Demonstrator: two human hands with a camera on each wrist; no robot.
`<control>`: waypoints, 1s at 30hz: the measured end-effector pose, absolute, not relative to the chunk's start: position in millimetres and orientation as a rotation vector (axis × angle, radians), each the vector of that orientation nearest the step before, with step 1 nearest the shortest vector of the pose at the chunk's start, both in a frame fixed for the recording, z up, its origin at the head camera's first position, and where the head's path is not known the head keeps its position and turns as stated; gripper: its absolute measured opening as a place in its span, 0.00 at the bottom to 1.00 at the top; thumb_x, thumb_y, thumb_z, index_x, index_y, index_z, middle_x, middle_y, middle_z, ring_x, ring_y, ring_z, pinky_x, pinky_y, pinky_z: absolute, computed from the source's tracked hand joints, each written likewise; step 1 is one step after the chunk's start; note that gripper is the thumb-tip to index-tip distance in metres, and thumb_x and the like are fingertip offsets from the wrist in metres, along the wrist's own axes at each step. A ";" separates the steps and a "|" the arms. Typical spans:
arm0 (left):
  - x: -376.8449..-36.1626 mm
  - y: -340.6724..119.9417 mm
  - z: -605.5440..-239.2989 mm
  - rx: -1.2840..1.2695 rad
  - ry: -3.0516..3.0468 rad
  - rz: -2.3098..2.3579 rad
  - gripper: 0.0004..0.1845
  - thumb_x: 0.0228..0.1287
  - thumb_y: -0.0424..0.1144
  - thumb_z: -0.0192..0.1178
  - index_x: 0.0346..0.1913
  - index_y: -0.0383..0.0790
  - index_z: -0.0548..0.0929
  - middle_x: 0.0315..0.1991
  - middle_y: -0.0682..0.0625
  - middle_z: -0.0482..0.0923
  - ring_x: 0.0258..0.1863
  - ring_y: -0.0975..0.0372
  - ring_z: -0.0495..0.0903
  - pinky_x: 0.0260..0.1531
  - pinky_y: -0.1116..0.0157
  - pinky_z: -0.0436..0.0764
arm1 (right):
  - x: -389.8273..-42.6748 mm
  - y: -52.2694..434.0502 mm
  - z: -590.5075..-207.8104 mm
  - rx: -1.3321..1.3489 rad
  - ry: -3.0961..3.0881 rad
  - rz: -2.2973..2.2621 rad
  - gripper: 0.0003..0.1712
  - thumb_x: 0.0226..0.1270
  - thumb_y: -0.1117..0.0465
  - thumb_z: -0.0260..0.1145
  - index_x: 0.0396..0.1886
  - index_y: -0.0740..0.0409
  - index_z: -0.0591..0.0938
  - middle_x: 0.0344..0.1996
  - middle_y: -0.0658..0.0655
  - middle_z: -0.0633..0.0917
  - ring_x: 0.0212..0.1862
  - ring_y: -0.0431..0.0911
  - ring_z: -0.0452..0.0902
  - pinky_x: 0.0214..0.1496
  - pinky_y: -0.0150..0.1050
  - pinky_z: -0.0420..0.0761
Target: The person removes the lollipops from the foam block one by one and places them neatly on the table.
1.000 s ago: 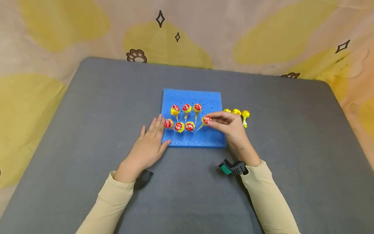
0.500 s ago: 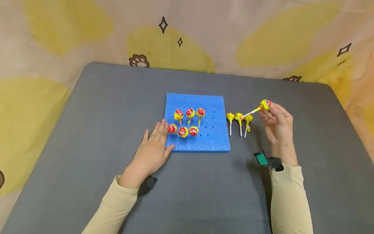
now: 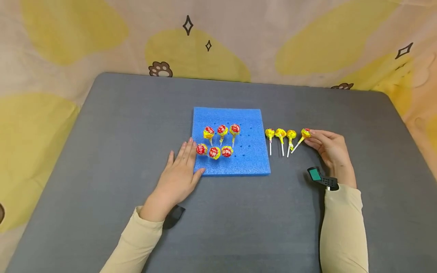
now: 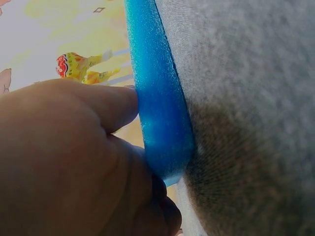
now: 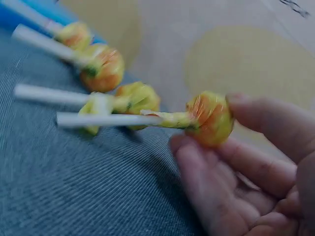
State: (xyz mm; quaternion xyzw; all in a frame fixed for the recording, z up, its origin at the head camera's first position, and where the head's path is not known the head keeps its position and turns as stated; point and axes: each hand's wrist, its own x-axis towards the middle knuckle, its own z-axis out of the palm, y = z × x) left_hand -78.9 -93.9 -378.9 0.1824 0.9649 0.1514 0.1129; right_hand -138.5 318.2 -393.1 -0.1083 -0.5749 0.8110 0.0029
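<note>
My left hand point(image 3: 177, 180) rests with straight fingers along the left edge of a blue foam board point(image 3: 235, 167), its thumb at the near side. In the left wrist view that hand touches the foam's side point(image 4: 160, 93). Several wrapped lollipops stand in the board by their sticks, among them a front-row lollipop point(image 3: 214, 152) and a back-row lollipop point(image 3: 235, 129). Right of the board, my right hand point(image 3: 331, 148) pinches the yellow-red head of a lollipop point(image 5: 209, 118) between thumb and fingers. Its stick slants down and left; whether it touches the table I cannot tell.
Three more lollipops lie in a row on the grey table point(image 3: 239, 223), the nearest one to the held lollipop being a yellow lollipop point(image 3: 291, 135). Small holes show in the board's right part. A patterned cloth point(image 3: 218, 38) hangs behind the table.
The right hand carried a lollipop off the board to the right, then lowered it beside the three lying ones. Left hand stayed on the board's edge.
</note>
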 end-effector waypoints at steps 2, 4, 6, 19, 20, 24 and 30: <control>-79.8 -93.5 -378.8 0.534 2.831 0.443 0.40 0.70 0.51 0.49 0.73 0.30 0.45 0.75 0.40 0.37 0.73 0.49 0.39 0.67 0.44 0.42 | -139.6 317.4 -394.3 -0.318 -1.947 2.459 0.05 0.61 0.72 0.65 0.31 0.65 0.87 0.32 0.55 0.87 0.32 0.44 0.85 0.37 0.35 0.82; -80.3 -93.3 -379.3 0.535 2.838 0.442 0.40 0.70 0.51 0.50 0.73 0.30 0.45 0.75 0.40 0.38 0.73 0.49 0.39 0.67 0.44 0.42 | -139.6 315.9 -395.2 -0.295 -2.068 2.339 0.06 0.62 0.70 0.65 0.32 0.62 0.88 0.33 0.53 0.87 0.33 0.42 0.85 0.37 0.34 0.82; -79.8 -93.0 -380.0 0.538 2.839 0.437 0.41 0.70 0.51 0.50 0.73 0.30 0.45 0.75 0.40 0.38 0.73 0.49 0.39 0.67 0.44 0.42 | -138.1 315.1 -395.7 -0.284 -2.185 2.197 0.05 0.62 0.68 0.66 0.33 0.61 0.88 0.32 0.50 0.87 0.34 0.41 0.84 0.37 0.33 0.82; -81.3 -97.9 -379.9 0.529 2.841 0.433 0.41 0.70 0.50 0.50 0.73 0.30 0.44 0.75 0.40 0.36 0.73 0.49 0.39 0.67 0.44 0.42 | -143.2 312.7 -398.0 -0.106 -2.505 1.610 0.15 0.61 0.65 0.67 0.43 0.74 0.83 0.30 0.36 0.85 0.35 0.32 0.79 0.37 0.22 0.76; -82.0 -99.0 -379.6 0.527 2.841 0.430 0.41 0.70 0.50 0.50 0.73 0.30 0.44 0.75 0.40 0.36 0.73 0.49 0.38 0.67 0.44 0.42 | -144.3 311.2 -398.1 -0.115 -2.538 1.528 0.15 0.61 0.64 0.67 0.43 0.73 0.84 0.29 0.33 0.84 0.35 0.32 0.78 0.36 0.22 0.75; -83.6 -101.2 -378.8 0.522 2.843 0.419 0.41 0.70 0.50 0.51 0.73 0.30 0.45 0.75 0.40 0.36 0.73 0.49 0.38 0.67 0.44 0.42 | -145.7 307.1 -397.5 -0.147 -2.605 1.332 0.15 0.61 0.59 0.68 0.42 0.67 0.86 0.27 0.27 0.81 0.35 0.30 0.76 0.34 0.22 0.72; -82.4 -94.2 -380.3 0.548 2.818 0.438 0.40 0.70 0.50 0.50 0.73 0.29 0.45 0.75 0.40 0.36 0.73 0.48 0.39 0.67 0.44 0.43 | -137.4 313.6 -394.4 -0.252 -2.604 1.389 0.20 0.64 0.57 0.66 0.46 0.71 0.83 0.28 0.28 0.81 0.34 0.30 0.76 0.36 0.21 0.73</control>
